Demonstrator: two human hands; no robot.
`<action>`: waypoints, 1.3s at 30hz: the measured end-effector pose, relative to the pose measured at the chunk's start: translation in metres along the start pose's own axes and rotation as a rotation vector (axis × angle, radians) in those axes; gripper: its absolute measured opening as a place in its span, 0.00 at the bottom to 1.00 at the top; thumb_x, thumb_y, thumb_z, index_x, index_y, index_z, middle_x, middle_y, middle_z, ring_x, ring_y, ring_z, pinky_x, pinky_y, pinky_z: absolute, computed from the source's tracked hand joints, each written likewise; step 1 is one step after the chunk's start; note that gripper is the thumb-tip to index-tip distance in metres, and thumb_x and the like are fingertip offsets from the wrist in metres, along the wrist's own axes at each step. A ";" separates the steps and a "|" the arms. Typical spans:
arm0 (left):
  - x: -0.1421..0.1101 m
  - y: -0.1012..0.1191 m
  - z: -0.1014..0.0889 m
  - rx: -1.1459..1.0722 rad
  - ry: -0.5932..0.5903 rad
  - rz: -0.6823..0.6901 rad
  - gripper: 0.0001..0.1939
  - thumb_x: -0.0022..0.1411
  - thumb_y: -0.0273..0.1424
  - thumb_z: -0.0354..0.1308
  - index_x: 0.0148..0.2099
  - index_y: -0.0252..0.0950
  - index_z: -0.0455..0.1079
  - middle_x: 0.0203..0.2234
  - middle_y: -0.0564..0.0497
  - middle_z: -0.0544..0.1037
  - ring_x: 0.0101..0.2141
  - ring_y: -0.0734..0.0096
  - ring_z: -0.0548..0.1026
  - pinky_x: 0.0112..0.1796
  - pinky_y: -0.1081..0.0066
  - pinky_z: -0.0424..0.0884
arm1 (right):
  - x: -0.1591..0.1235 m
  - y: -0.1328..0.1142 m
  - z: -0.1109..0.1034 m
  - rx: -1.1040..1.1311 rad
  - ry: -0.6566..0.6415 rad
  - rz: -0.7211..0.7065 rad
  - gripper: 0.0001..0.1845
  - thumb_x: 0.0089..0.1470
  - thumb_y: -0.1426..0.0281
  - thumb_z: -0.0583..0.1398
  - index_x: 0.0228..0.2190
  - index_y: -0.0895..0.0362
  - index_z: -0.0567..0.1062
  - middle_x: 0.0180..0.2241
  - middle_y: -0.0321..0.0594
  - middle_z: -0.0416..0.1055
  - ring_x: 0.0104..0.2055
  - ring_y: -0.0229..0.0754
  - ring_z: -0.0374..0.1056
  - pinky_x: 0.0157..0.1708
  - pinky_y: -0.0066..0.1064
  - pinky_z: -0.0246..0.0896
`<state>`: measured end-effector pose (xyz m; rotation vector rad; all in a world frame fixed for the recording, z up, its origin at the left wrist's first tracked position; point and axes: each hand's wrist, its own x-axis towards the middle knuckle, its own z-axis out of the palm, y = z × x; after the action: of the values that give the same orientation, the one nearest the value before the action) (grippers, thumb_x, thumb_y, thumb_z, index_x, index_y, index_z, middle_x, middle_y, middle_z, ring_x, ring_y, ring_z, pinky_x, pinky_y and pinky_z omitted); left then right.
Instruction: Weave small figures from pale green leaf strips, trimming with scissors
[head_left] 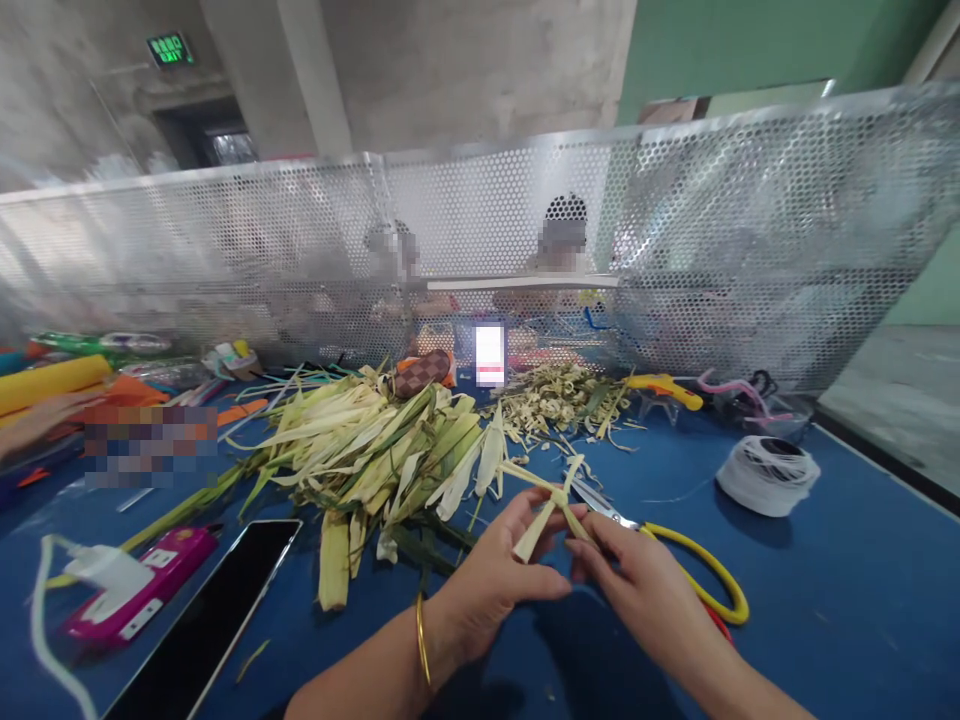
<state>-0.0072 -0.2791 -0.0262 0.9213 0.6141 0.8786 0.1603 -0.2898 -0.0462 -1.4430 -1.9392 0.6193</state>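
Note:
Between my two hands is a small knotted piece of pale corn husk (pixel 556 500), its strips sticking out in several directions. My left hand (pixel 501 560) holds it from the left, fingers behind the knot. From the right, my right hand (pixel 626 560) pinches a lower strip between thumb and fingers. Scissors (pixel 720 575) with yellow and red handles lie beyond and partly under my right hand, blades pointing away to the left. Just past my left hand spreads a big heap of corn husks (pixel 375 440). Behind the knot sits a pile of small husk scraps (pixel 562 400).
On the blue table (pixel 862 620) a roll of white string (pixel 769 475) and a yellow glue gun (pixel 666 388) stand right. A black phone (pixel 210 610) and a magenta power strip (pixel 142 585) lie left. A perforated metal screen (pixel 465 220) bounds the back, with people behind it.

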 end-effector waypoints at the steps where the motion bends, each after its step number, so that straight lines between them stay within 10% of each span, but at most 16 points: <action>1: 0.000 0.001 -0.001 -0.023 -0.027 0.002 0.34 0.37 0.23 0.68 0.50 0.39 0.67 0.48 0.47 0.75 0.53 0.59 0.68 0.52 0.66 0.59 | 0.001 0.001 0.000 0.008 0.002 -0.006 0.19 0.61 0.59 0.48 0.30 0.53 0.72 0.22 0.36 0.73 0.25 0.41 0.69 0.26 0.29 0.59; 5: 0.001 0.006 -0.005 -0.125 0.042 -0.079 0.30 0.47 0.45 0.64 0.49 0.34 0.68 0.41 0.42 0.78 0.46 0.58 0.73 0.47 0.64 0.64 | 0.001 0.002 -0.002 -0.161 0.024 -0.131 0.20 0.63 0.61 0.46 0.27 0.53 0.71 0.23 0.37 0.72 0.25 0.41 0.66 0.26 0.28 0.54; 10: 0.008 -0.005 -0.006 0.053 0.326 -0.085 0.25 0.41 0.32 0.70 0.43 0.33 0.69 0.29 0.49 0.79 0.30 0.72 0.75 0.32 0.75 0.65 | -0.003 0.001 0.003 -0.321 0.024 -0.205 0.21 0.64 0.62 0.47 0.22 0.53 0.66 0.19 0.35 0.68 0.23 0.40 0.62 0.24 0.28 0.48; 19: 0.010 -0.016 -0.005 0.042 0.408 -0.055 0.19 0.41 0.32 0.68 0.38 0.30 0.72 0.22 0.49 0.78 0.20 0.79 0.70 0.23 0.78 0.59 | -0.010 -0.011 0.008 -0.356 0.066 -0.484 0.19 0.63 0.71 0.46 0.21 0.55 0.65 0.17 0.35 0.67 0.20 0.37 0.61 0.26 0.28 0.49; 28: 0.007 -0.001 -0.003 0.110 0.231 -0.246 0.22 0.49 0.45 0.60 0.40 0.32 0.71 0.28 0.46 0.80 0.21 0.75 0.74 0.22 0.78 0.58 | 0.008 0.006 -0.010 0.429 -0.057 0.337 0.26 0.51 0.44 0.52 0.22 0.55 0.68 0.17 0.33 0.64 0.21 0.38 0.62 0.25 0.30 0.58; 32: 0.005 -0.006 0.000 0.257 0.206 -0.259 0.22 0.45 0.45 0.63 0.34 0.31 0.70 0.26 0.45 0.79 0.19 0.77 0.72 0.20 0.78 0.55 | 0.011 -0.002 -0.006 0.778 -0.039 0.456 0.26 0.37 0.46 0.64 0.21 0.55 0.66 0.15 0.29 0.61 0.19 0.34 0.59 0.23 0.27 0.58; 39: 0.009 -0.015 -0.004 0.305 0.257 -0.243 0.18 0.42 0.41 0.66 0.29 0.31 0.72 0.17 0.52 0.73 0.17 0.78 0.70 0.20 0.78 0.53 | 0.008 -0.001 -0.002 0.637 0.059 0.345 0.21 0.42 0.51 0.63 0.19 0.56 0.68 0.14 0.33 0.65 0.19 0.36 0.62 0.25 0.29 0.59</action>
<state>0.0003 -0.2745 -0.0424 0.9876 1.0815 0.6984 0.1591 -0.2826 -0.0422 -1.3476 -1.2711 1.2052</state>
